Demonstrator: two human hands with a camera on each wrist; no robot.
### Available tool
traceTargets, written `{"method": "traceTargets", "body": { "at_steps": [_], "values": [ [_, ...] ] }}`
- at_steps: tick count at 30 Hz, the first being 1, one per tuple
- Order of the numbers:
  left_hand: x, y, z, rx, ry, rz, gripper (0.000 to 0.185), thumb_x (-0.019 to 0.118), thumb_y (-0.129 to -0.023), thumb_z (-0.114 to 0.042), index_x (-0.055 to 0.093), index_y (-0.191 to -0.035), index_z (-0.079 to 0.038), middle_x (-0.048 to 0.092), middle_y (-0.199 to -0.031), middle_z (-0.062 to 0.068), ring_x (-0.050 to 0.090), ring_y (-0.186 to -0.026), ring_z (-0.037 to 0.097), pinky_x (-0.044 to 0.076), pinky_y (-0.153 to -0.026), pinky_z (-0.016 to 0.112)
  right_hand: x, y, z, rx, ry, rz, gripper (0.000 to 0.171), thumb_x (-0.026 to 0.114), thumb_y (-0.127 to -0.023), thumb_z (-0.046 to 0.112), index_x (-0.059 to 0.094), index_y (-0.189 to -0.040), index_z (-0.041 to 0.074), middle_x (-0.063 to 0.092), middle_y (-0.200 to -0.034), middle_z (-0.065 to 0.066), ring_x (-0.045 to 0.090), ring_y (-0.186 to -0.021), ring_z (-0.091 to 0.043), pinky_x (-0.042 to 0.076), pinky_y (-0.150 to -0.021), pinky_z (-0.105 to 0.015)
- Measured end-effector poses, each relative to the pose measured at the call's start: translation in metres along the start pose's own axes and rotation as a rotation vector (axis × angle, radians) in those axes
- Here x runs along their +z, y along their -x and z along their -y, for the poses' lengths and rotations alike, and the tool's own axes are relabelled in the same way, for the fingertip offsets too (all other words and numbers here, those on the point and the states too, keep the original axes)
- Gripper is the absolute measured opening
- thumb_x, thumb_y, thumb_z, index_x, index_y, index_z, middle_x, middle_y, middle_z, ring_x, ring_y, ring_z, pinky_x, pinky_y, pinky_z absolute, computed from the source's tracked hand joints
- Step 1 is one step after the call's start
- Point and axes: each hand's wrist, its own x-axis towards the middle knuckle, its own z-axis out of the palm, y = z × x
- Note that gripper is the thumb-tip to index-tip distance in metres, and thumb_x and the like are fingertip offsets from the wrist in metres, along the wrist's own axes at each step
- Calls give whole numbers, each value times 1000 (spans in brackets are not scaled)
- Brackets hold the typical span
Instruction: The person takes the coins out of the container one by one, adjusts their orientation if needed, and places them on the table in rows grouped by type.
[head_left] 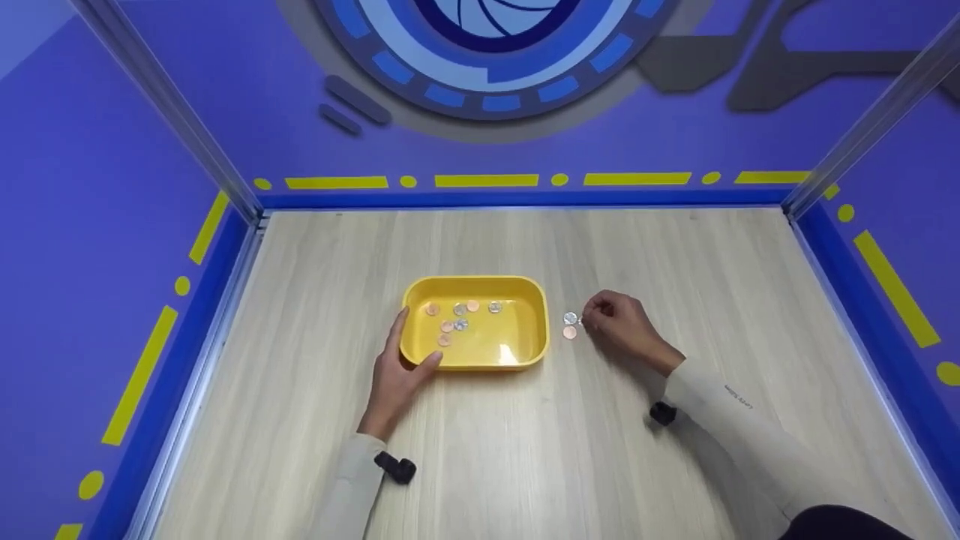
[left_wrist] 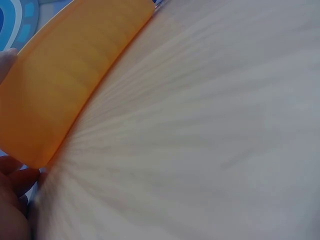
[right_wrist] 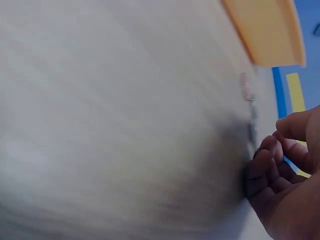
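Curled right-hand grip (head_left: 619, 321) at round silver coin (head_left: 570, 318), beside glossy yellow tray (head_left: 534, 300).

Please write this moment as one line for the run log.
left hand: holds yellow tray corner | right hand: fingertips at silver coin, grip unclear | copper coin: on table beside tray | tray: several coins inside

Glossy yellow plastic tray (head_left: 537, 300), shiny metal & copper coins (head_left: 570, 318), matt pale wood-grain table (head_left: 675, 255)
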Motion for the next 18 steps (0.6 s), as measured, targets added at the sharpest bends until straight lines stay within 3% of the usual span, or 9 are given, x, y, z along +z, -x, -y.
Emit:
{"method": "traceTargets", "body": {
  "at_steps": [5,8,13,18],
  "values": [
    [0,0,1,9,2,-5,99,86,-97,-35,26,-177,-31,47,-171,8,52,-150,23,38,-126,49,-2,-6,14,-22,-54,28,11,69,-105,6,75,-110,-2,75,-99,-19,67,-80,-31,54,-61,-24],
    [0,-1,3,24,9,-2,99,86,-97,-35,27,-176,-30,49,-170,9,55,-147,24,41,-124,51,-1,-7,21,-53,-45,45,13,69,-106,6,75,-113,-4,75,-101,-19,69,-81,-34,55,-64,-23],
    [0,-2,3,24,8,-3,98,86,-98,-35,27,-176,-29,49,-169,8,56,-145,23,41,-123,52,1,-9,34,-137,-5,47,12,71,-104,3,76,-111,-5,76,-99,-14,67,-83,-27,53,-70,-21],
    [0,-2,2,17,20,1,97,86,-98,-33,27,-176,-28,49,-169,7,55,-147,23,39,-125,50,2,-13,46,-181,15,59,11,72,-103,2,77,-110,-5,75,-96,-10,65,-81,-20,53,-68,-20]
  ]
}}
